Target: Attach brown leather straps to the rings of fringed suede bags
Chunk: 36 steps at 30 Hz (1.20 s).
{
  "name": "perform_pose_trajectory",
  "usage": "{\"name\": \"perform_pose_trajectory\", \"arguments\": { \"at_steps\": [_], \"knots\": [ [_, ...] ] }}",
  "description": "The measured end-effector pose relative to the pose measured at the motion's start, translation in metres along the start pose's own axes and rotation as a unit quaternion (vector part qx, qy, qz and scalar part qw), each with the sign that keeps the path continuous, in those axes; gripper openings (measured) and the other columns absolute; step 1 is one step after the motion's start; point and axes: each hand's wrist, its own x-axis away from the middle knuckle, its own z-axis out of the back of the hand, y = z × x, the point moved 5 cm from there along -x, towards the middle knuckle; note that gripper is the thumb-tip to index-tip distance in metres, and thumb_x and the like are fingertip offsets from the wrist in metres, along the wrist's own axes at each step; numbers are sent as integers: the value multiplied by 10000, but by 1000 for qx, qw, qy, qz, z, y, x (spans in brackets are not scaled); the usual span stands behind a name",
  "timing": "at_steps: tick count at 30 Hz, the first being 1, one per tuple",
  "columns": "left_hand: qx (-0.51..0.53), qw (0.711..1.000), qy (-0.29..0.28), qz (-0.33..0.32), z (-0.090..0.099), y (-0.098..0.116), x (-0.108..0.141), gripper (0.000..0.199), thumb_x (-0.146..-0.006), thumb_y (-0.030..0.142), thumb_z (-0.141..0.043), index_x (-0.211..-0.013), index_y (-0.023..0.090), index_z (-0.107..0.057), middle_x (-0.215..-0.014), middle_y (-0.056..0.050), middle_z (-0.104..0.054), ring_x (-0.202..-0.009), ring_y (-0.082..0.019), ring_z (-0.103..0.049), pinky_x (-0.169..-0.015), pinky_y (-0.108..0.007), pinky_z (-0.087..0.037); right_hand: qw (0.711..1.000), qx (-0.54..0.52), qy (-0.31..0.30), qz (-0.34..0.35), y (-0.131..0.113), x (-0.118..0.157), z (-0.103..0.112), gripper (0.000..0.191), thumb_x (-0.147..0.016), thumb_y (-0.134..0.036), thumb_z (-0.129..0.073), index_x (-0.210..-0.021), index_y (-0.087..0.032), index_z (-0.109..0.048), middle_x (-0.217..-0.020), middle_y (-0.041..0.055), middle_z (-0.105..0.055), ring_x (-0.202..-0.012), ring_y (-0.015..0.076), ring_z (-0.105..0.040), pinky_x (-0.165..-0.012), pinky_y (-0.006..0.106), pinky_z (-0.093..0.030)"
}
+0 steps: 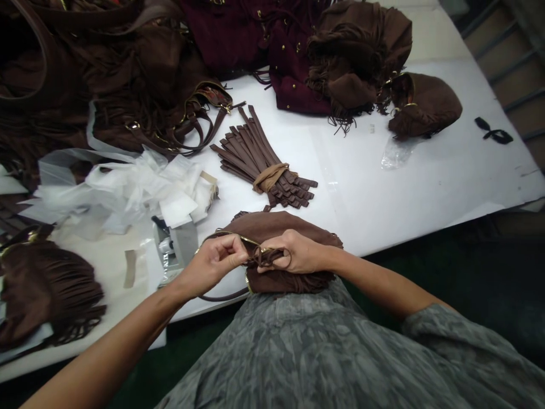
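Note:
A brown fringed bag with a gold zipper lies at the table's near edge, against my body. Over its zipper opening, my right hand is closed around a looped bundle of thin brown cords. My left hand pinches at the left end of these cords, thumb against the curled fingers. Both hands are close together, and the exact ends of the cords are hidden by the fingers. Just beyond the bag rests a bundle of flat brown straps, tied with a tan band.
Brown bags and maroon bags are heaped along the far side. White paper and plastic pieces lie at left, near another fringed bag. A small brown pouch and a black item sit at right on the white table.

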Motion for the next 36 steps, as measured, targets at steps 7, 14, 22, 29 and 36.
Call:
{"name": "perform_pose_trajectory", "arguments": {
  "at_steps": [7,14,22,29,36],
  "knots": [
    [126,990,34,59,4,1,-13,333,-737,473,-726,-690,155,-640,-674,-23,-634,-611,-139,-557,-559,-230,-456,984,-125,111,-67,11,-7,8,196,-779,-320,-703,-861,-144,-675,-826,9,-680,-773,156,-622,-746,266,-507],
    [207,972,112,4,-15,-15,-5,251,-751,376,-762,-870,161,-712,-882,-58,-712,-833,-172,-633,-750,-245,-494,924,-261,247,-128,37,18,2,316,-716,-354,-764,-939,-149,-677,-931,35,-704,-870,173,-659,-875,319,-525],
    [133,969,206,-31,-44,-7,-4,236,-804,375,-711,-942,186,-682,-959,-48,-720,-900,-191,-644,-783,-265,-501,897,-328,276,-113,45,36,4,321,-729,-365,-774,-978,-182,-688,-958,17,-719,-933,155,-664,-937,295,-495],
    [-16,960,267,-81,-89,14,-16,260,-834,358,-659,-1033,191,-658,-999,-42,-698,-952,-224,-628,-876,-295,-467,807,-441,382,-86,52,50,2,394,-775,-470,-707,-1049,-190,-661,-1049,66,-713,-992,217,-662,-910,360,-530],
    [-104,946,284,-119,-99,29,-30,205,-844,334,-633,-977,203,-718,-980,-34,-741,-919,-233,-655,-878,-298,-474,871,-307,383,-23,37,85,42,450,-777,-443,-710,-1153,-211,-624,-1134,46,-654,-1080,202,-603,-988,350,-476]
  ]
}}
